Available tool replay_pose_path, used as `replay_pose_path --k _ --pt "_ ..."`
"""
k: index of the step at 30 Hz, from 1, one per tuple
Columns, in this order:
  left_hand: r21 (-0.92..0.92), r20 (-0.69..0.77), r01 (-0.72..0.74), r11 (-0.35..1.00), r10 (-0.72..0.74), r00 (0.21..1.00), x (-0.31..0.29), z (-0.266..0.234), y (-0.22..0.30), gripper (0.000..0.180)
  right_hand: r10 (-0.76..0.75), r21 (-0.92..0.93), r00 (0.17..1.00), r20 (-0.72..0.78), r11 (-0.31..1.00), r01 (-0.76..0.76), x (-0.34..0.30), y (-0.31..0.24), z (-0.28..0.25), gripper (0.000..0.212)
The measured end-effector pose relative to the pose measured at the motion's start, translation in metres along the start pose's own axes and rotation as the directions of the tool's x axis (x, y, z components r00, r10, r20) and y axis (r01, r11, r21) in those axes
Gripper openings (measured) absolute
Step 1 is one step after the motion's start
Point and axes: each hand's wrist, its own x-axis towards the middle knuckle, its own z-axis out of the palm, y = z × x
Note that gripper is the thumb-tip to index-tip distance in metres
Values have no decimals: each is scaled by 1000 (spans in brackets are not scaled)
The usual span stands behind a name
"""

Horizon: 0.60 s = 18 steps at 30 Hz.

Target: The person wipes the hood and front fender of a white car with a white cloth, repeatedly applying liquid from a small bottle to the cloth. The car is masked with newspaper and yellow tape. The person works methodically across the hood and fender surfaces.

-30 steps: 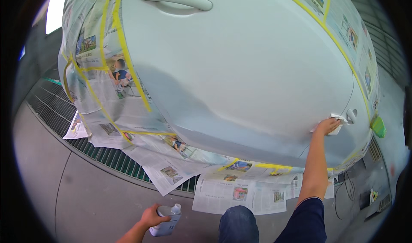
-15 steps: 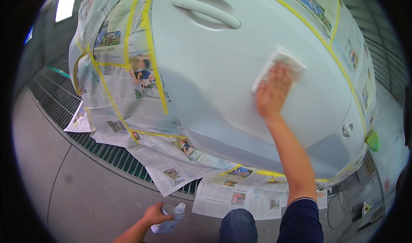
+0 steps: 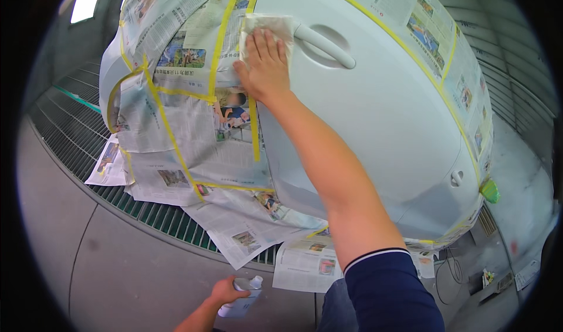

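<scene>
My right hand (image 3: 265,68) lies with fingers spread on a white wiping cloth (image 3: 269,23), pressing it to the pale car door (image 3: 363,121). The cloth sits at the door's left edge, beside the white door handle (image 3: 324,46), and overlaps the yellow masking tape and newspaper there. Low down, well away from the door, my left hand (image 3: 229,291) is closed round a whitish plastic bottle (image 3: 245,300) with a neck at its top. Part of the door's lower area is hidden behind my right arm.
Taped newspaper (image 3: 176,118) covers the car around the door, and loose sheets (image 3: 243,238) hang over a floor grating (image 3: 170,220). At the right are a smaller handle-like fitting (image 3: 457,178), a green wrapped piece (image 3: 490,191) and a cable (image 3: 450,276) on the floor.
My right hand has swept the cloth from the door's middle up and left to beside the handle. The view has shifted slightly. My left hand still holds the bottle low down.
</scene>
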Motion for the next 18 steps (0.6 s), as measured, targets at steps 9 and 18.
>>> replay_pose_path --k 9,18 --pt "44 -244 66 997 -53 968 -37 -13 -27 88 -88 -71 994 67 993 92 1 19 -20 55" --pt "181 -573 71 981 46 818 -88 -16 -54 82 26 -219 996 91 976 -5 -138 149 -144 58"
